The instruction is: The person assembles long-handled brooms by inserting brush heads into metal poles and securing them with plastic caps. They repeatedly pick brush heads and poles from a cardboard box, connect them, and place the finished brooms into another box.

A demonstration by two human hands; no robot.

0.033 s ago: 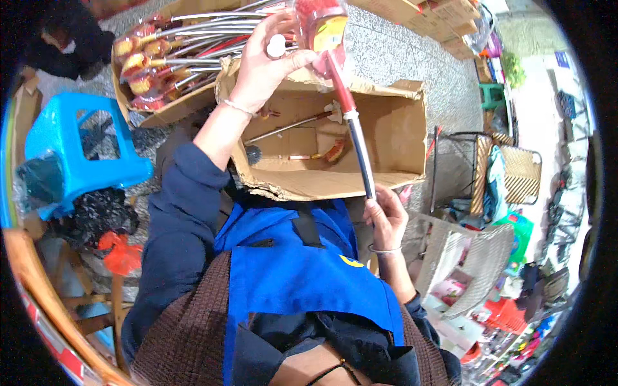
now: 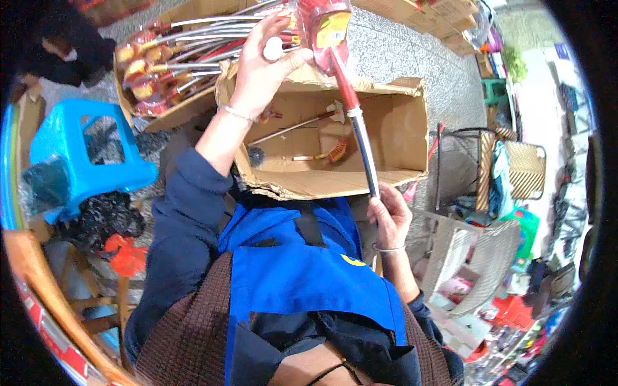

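Note:
A long-handled brush [image 2: 364, 145] slants across the middle, its red head [image 2: 325, 29] wrapped in clear plastic with a yellow label. My left hand [image 2: 261, 64] is at the head's left side, thumb against the wrapping. A small white round object [image 2: 273, 49] sits at its fingers; its kind is unclear. Lower down, my right hand [image 2: 391, 215] is closed around the end of the silver handle. Under the brush stands an open cardboard box [image 2: 386, 183] holding a few loose pieces, among them a thin-handled tool [image 2: 293, 127] and a short red-and-yellow piece [image 2: 336, 151].
Another carton [image 2: 177, 116] at the upper left holds several wrapped long-handled brushes [image 2: 193, 48]. A blue plastic stool [image 2: 122, 170] stands on the left above a black plastic bag [image 2: 100, 222]. Chairs [image 2: 483, 257] and mixed goods crowd the right side.
The wrapped head has shifted slightly right against my left hand's fingers. My right hand keeps its hold on the handle end, and the whole view has moved a little.

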